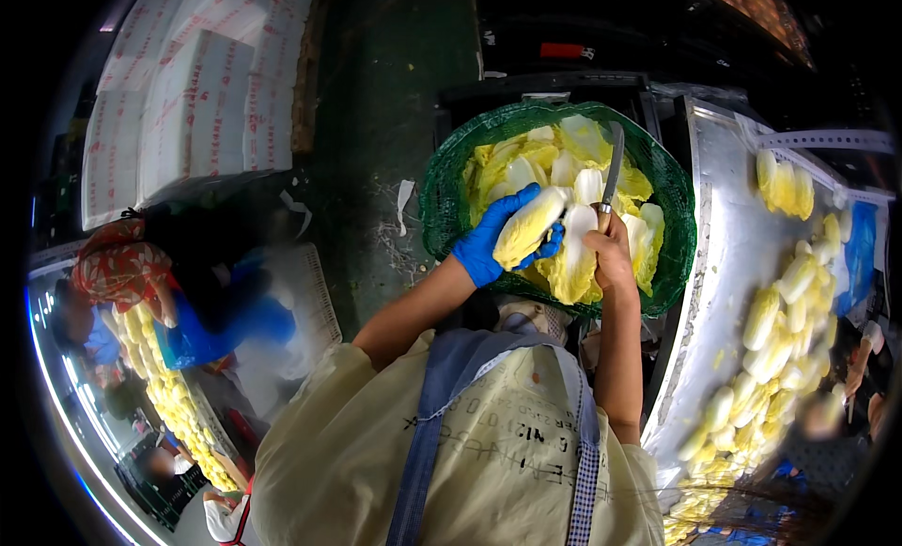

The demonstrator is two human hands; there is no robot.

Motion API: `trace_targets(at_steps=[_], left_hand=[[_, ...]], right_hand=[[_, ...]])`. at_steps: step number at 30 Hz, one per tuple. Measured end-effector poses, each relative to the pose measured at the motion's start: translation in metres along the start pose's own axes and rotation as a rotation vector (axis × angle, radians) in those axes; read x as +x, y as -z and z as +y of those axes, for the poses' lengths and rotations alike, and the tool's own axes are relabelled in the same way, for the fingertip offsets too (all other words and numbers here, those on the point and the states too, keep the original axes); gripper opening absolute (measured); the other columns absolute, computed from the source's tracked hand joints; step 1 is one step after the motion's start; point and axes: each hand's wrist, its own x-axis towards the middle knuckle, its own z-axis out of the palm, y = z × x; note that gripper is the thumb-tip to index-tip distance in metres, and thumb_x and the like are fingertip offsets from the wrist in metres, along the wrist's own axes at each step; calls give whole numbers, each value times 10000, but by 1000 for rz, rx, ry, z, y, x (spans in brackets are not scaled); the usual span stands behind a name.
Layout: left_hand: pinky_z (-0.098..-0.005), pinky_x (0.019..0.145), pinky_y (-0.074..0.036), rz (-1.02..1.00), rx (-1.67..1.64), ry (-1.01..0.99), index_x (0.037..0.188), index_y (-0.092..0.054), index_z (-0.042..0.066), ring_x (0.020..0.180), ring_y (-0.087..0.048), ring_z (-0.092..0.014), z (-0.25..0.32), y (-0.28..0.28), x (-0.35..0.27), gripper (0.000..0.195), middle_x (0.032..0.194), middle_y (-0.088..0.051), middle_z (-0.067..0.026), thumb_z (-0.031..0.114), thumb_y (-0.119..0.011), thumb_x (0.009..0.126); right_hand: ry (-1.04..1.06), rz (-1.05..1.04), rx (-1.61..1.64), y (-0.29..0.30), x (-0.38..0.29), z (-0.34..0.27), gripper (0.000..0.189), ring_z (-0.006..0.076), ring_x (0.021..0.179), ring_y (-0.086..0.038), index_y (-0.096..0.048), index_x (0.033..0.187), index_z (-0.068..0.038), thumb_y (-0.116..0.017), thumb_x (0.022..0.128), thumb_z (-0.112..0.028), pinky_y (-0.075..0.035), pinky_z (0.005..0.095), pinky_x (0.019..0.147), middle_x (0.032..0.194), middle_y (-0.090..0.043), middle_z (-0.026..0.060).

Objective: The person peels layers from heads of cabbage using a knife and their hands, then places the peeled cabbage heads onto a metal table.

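My left hand (pixel 504 232), in a blue glove, is closed around a small napa cabbage head (pixel 530 229), pale at one end and yellow at the other. My bare right hand (pixel 612 253) grips the wooden handle of a knife (pixel 614 165), its curved blade pointing away from me. A loose cabbage leaf (pixel 576 253) lies or hangs between the two hands; whether my right fingers hold it too, I cannot tell. Below both hands, a green mesh sack (pixel 680 229) stands spread wide, full of loose yellow and white cabbage leaves (pixel 521 172).
Right of the sack runs a metal table (pixel 722 264) bearing many cabbage heads (pixel 796 278). White printed boxes (pixel 204 116) are stacked at the upper left. Other people stand at the far left, by another row of cabbages (pixel 158 370), and at the right edge. Scraps litter the dark green floor (pixel 380 123).
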Motion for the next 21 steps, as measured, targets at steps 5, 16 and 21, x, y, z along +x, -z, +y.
trace_targets(at_steps=[5,16,21], left_hand=[[-329,648,-504,150,-265,-193,1116,-506,-40,745,-570,-244,18,-15,6,556,881,-579,-136,452,-515,858],[-502,881,-447,18,-98,-161,1209,-485,25,1022,-558,-341,17,7,7,598,1126,-558,-208,493,-511,836],[-511,835,-467,72,122,-43,1200,-496,35,950,-586,-347,14,-17,-3,560,1076,-585,-186,476,-508,855]], right_hand=[[56,40,-104,4,-8,-2,286,75,613,-387,-498,933,-20,-520,650,13,-332,232,559,725,-430,-21],[404,156,-795,-17,-15,1,304,245,725,-550,-503,1010,32,-600,814,-180,-441,350,675,820,-563,150],[419,129,-943,-14,-23,-11,282,322,810,-550,-493,1075,40,-511,880,-162,-424,383,761,911,-568,185]])
